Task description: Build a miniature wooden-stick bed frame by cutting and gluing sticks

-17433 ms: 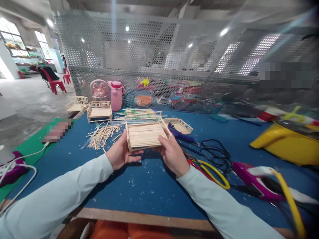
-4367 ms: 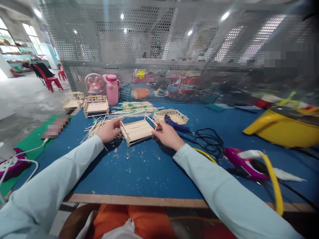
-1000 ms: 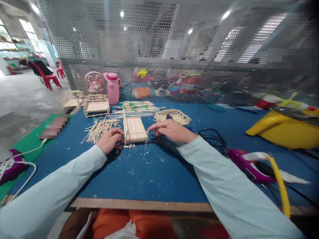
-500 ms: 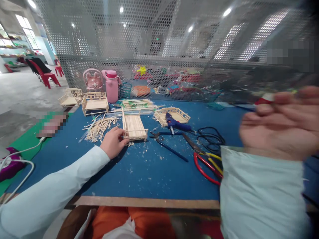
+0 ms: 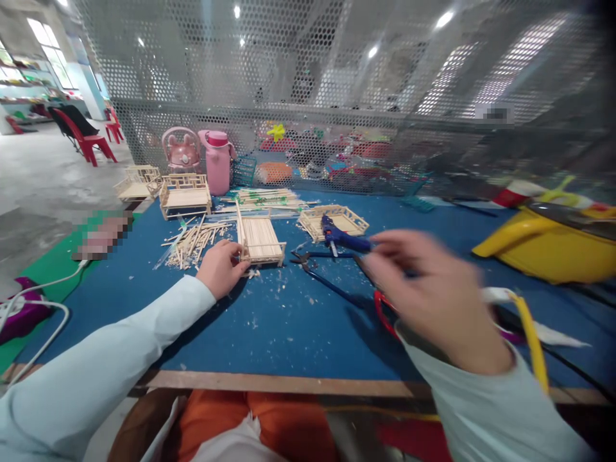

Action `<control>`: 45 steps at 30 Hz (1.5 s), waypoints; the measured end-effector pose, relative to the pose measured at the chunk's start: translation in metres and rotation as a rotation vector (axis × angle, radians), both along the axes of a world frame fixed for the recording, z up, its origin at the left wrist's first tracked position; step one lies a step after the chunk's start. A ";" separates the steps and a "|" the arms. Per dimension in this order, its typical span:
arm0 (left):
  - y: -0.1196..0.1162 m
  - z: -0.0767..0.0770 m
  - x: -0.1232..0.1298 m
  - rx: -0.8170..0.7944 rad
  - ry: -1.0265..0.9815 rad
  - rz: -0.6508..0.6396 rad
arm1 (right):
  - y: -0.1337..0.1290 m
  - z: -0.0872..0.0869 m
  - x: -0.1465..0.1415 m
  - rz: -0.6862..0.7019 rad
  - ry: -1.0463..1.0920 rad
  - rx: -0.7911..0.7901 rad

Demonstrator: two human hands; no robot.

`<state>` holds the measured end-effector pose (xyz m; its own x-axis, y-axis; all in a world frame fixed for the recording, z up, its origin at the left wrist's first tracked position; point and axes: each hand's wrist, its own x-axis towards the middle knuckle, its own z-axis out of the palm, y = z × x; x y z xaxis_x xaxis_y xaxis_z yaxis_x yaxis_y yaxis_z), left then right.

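My left hand [image 5: 220, 268] pinches the near left corner of a small bed-like model [image 5: 260, 239] made of thin wooden sticks. One tall stick rises at its back left. My right hand [image 5: 428, 289] is blurred, its fingers stretched and apart, at the handle end of a blue glue gun [image 5: 344, 239]. Whether it touches the gun I cannot tell. The gun's front rests on another stick frame [image 5: 353, 221]. Blue-handled pliers [image 5: 322, 279] lie between the hands. Red-handled scissors [image 5: 384, 311] are partly hidden beneath my right hand.
Loose stick pieces [image 5: 192, 244] and bundled sticks [image 5: 264, 197] lie behind my left hand. Two finished stick models, one a bench-like piece [image 5: 185, 196], stand near a pink bottle [image 5: 218, 163]. A yellow object [image 5: 553, 247] sits at the right. Perforated metal screen [image 5: 308, 77] borders the back.
My right hand has swung from the far right, where it was raised palm-up, down and leftward to the glue gun. My left hand stays on the stick model.
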<state>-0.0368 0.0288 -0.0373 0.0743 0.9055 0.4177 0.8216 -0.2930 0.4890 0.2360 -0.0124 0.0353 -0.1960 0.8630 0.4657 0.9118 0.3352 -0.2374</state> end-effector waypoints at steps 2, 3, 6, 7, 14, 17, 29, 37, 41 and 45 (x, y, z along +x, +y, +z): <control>0.000 0.002 -0.001 -0.028 0.008 -0.048 | 0.010 -0.011 -0.013 -0.006 -0.307 -0.319; -0.001 0.003 -0.003 -0.049 0.002 -0.085 | 0.016 -0.017 -0.017 -0.034 -0.434 -0.411; -0.003 0.007 -0.011 -0.120 -0.045 -0.155 | 0.032 -0.034 -0.022 -0.070 -0.544 -0.485; -0.004 0.009 -0.015 -0.138 -0.055 -0.145 | 0.035 -0.038 -0.021 -0.046 -0.546 -0.489; 0.003 0.019 -0.046 -0.208 0.129 0.034 | 0.016 -0.020 -0.001 -0.065 -0.334 -0.338; 0.001 0.026 -0.047 -0.157 0.094 0.021 | 0.008 0.000 0.010 -0.036 0.040 -0.211; -0.061 0.011 0.041 -0.148 -0.725 -0.323 | 0.038 -0.006 -0.027 0.598 0.676 -0.923; -0.054 0.043 0.054 -0.437 -1.106 -0.516 | 0.023 -0.031 -0.043 0.688 0.913 -1.179; -0.054 0.045 0.061 -0.456 -1.071 -0.258 | 0.021 -0.039 -0.045 0.675 1.027 -1.161; -0.051 0.045 0.059 -0.563 -1.077 -0.217 | 0.022 -0.045 -0.045 0.656 1.116 -1.136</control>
